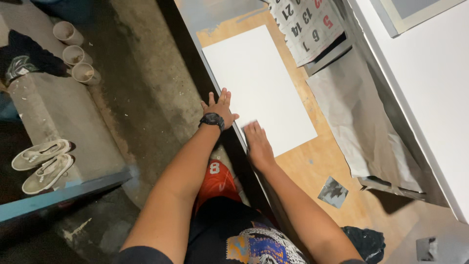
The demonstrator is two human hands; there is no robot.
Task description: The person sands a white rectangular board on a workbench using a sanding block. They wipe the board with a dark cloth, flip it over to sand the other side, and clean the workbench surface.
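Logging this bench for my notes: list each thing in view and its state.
White sheet: flat on the bench, both hands on its near edge.
Left hand: open, fingers spread, palm down.
Right hand: flat, palm down.
Cups: three, lying on their sides.
Shoes: paired, soles down.
Grey paper: creased, spread out.

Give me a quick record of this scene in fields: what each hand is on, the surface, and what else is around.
Left hand: flat, fingers spread, on the near-left edge of the white sheet; black wristwatch on the wrist
Right hand: palm down on the sheet's near corner
Sheet: blank, rectangular, lying flat
Surface: wooden tabletop with a dark front edge
Beside the sheet: calendar page, crumpled grey paper
Floor, left: three cups on their sides, pair of pale shoes
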